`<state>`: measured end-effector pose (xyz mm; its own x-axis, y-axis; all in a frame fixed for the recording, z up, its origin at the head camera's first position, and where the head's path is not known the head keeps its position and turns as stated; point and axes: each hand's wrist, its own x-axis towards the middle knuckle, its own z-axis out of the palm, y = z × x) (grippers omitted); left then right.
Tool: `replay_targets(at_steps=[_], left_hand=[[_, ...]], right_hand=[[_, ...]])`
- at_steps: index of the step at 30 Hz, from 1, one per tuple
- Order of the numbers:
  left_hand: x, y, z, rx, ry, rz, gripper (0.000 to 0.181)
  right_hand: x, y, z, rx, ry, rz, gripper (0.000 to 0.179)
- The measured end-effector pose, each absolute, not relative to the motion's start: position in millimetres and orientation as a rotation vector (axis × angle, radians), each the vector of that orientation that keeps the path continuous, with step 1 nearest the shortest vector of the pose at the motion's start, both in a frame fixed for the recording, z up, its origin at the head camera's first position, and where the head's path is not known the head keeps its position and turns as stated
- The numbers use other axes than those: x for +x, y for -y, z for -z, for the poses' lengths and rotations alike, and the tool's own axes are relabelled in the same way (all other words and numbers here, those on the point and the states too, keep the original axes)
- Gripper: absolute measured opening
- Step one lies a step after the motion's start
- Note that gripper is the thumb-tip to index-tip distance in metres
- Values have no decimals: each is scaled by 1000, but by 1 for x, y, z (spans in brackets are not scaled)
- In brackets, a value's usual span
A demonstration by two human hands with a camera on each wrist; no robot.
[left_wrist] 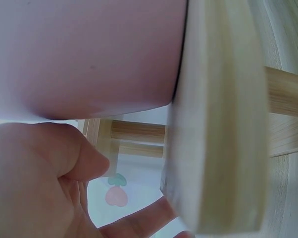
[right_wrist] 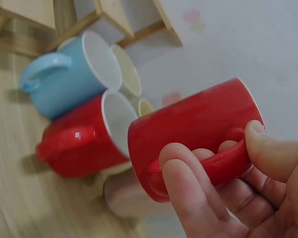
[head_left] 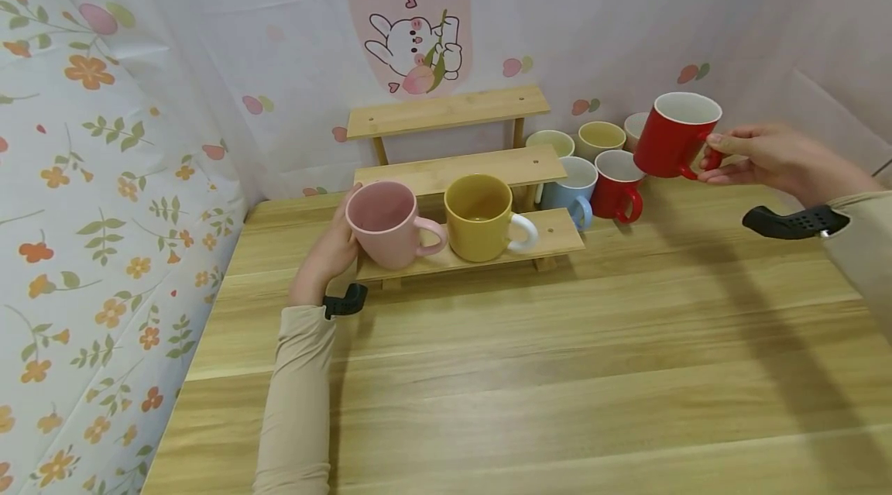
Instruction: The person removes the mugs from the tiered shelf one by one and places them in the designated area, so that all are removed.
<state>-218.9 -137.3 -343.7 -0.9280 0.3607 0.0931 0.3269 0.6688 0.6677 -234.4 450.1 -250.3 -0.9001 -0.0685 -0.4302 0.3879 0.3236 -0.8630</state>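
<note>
My right hand holds a red mug with a white inside by its handle, raised above the table. In the right wrist view, thumb and fingers pinch the red handle. At the left end of the lowest shelf stands a pink mug, its handle to the right. My left hand is at its left side, partly hidden by it. The left wrist view has the thumb close under the pink wall and fingers extended near the shelf end; contact is unclear. Beside the pink mug is a yellow mug with a white handle.
The three-step wooden rack stands against a printed cloth backdrop. To its right several mugs are grouped: a light blue mug, another red mug, a yellow one and others behind. Wooden tabletop extends in front.
</note>
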Motion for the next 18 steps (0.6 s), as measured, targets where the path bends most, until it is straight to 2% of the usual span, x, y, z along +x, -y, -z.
replay_targets(at_steps=[18], left_hand=[[-218, 139, 344, 575, -2812, -1146, 50]], right_hand=[[-222, -489, 291, 357, -2138, 1586, 29]])
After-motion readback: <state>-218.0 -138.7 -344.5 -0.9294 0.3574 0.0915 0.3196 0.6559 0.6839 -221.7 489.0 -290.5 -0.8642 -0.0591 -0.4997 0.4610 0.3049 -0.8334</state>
